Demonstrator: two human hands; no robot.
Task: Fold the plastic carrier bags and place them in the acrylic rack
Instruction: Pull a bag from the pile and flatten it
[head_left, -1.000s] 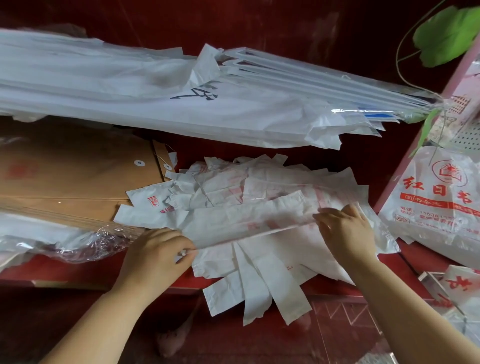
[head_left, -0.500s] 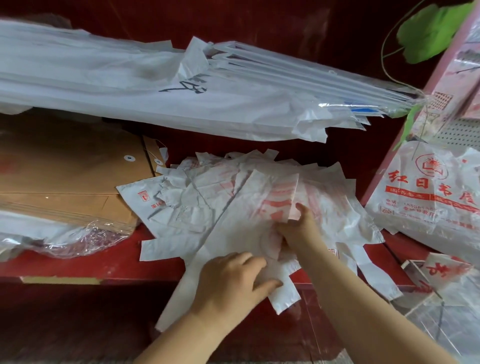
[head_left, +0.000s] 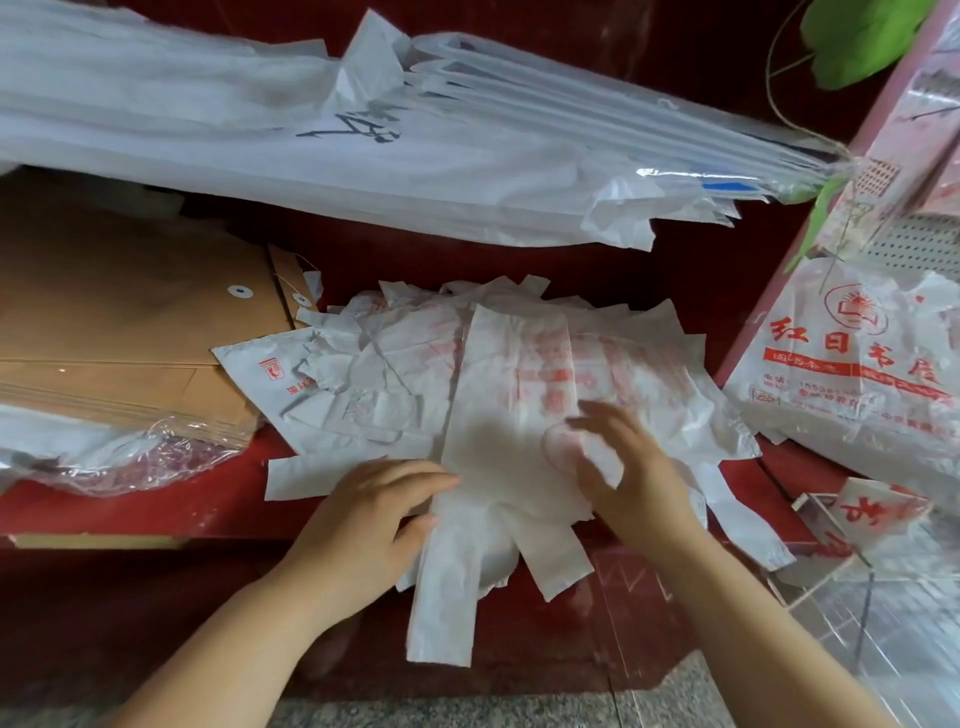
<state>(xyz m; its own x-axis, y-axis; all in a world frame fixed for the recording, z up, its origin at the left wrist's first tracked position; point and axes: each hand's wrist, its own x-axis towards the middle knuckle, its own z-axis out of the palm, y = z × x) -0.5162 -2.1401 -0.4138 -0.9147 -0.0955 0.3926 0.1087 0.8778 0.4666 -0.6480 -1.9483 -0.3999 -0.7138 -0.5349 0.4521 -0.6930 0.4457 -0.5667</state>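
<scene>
A white carrier bag with red print, folded lengthwise into a narrow strip, lies on top of a heap of similar bags on the red counter. Its handles hang over the counter's front edge. My left hand pinches the strip's left edge near the handles. My right hand rests flat on the strip's right side, fingers spread and blurred. The clear acrylic rack stands at the lower right with a folded bag in it.
A long stack of white sheets in plastic overhangs the counter at the back. Brown envelopes are piled at the left. A bundle of printed bags leans at the right beside a pink post.
The bag lay sideways across the heap; it now lies lengthwise as a narrow strip, handles toward me. My left hand shifted right to its left edge, my right hand now lies flat on it.
</scene>
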